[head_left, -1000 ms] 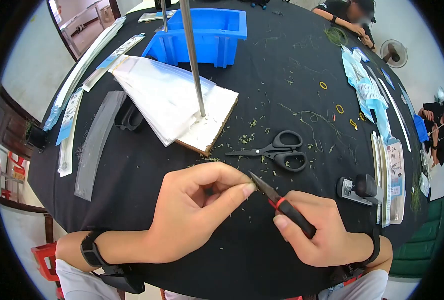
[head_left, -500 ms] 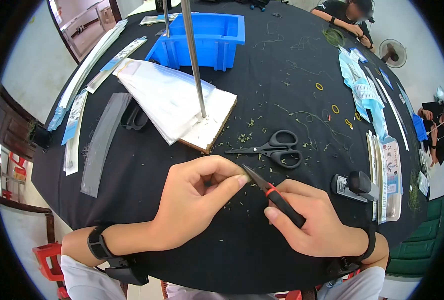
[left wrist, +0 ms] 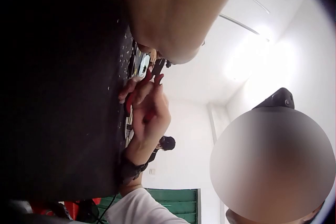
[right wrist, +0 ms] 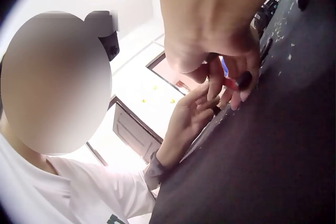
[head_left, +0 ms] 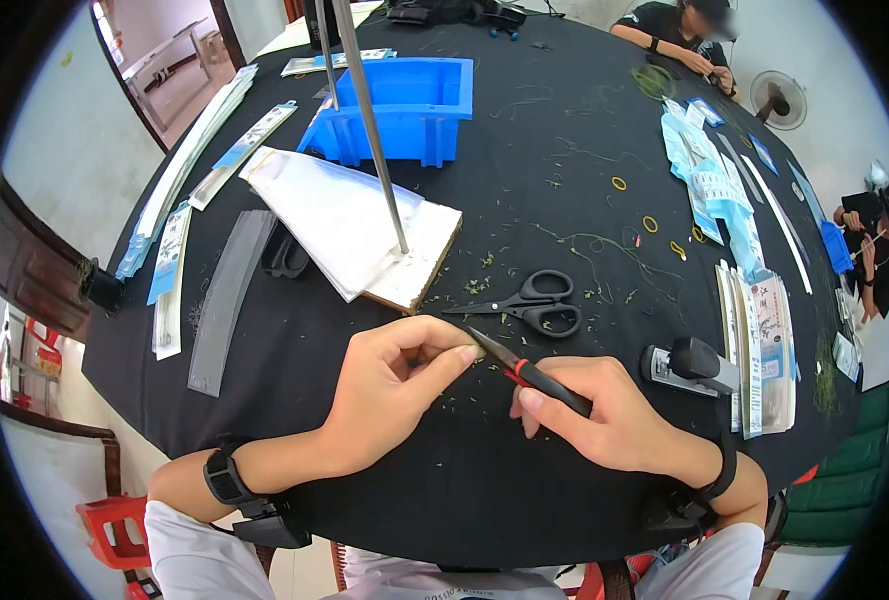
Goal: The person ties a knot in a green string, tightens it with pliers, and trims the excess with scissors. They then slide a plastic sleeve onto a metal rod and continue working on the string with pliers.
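In the head view my left hand point(head_left: 395, 385) is over the near middle of the table, thumb and index fingertip pressed together. What they pinch is too small to tell. My right hand point(head_left: 610, 415) holds small pointed pliers point(head_left: 550, 385) with black and red handles. Their dark tip lies right at the left fingertips. Red parts of the pliers also show among the right fingers in the left wrist view point(left wrist: 150, 74). Just beyond the hands, black scissors point(head_left: 530, 302) lie with their blades pointing left. Green clippings point(head_left: 485, 283) are scattered around them.
A white board point(head_left: 435, 235) bearing a metal rod and clear plastic sleeves point(head_left: 330, 215) stands beyond the left hand, before a blue bin point(head_left: 395, 130). To the right are a stapler point(head_left: 690, 368), printed packets point(head_left: 770, 340) and yellow rubber bands point(head_left: 650, 224). Other people sit across the table.
The head view has shifted, so the table items appear lower and further left. The pliers lie at a flatter angle, their tip still at the left fingertips. Both hands keep their grip.
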Demonstrator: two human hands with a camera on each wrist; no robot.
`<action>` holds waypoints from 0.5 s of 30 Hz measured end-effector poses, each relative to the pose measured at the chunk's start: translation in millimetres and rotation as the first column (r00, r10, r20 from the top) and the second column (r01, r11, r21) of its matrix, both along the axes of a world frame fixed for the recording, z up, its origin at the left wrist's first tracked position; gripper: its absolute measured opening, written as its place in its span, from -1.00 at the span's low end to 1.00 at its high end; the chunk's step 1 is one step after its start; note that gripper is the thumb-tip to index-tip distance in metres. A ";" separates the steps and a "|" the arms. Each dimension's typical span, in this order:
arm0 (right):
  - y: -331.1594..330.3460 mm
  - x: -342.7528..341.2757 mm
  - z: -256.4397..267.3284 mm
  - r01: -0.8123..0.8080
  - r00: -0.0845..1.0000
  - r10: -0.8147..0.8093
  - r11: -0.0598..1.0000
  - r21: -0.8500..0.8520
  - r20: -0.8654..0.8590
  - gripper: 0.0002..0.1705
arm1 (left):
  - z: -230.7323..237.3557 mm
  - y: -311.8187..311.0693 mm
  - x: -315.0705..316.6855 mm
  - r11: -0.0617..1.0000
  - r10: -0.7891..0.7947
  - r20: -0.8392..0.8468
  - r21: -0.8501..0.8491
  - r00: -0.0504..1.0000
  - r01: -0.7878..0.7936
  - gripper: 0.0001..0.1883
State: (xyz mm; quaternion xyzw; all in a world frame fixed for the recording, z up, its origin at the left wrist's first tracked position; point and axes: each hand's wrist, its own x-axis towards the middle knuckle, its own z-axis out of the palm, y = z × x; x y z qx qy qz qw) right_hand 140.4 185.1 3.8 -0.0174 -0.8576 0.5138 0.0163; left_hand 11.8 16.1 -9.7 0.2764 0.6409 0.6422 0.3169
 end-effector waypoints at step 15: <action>-10.0 1.7 5.7 0.037 0.999 -0.035 0.987 0.154 -0.020 -0.74 | 3.4 -1.9 -0.9 1.000 -0.008 0.093 -0.025 0.996 0.010 -0.91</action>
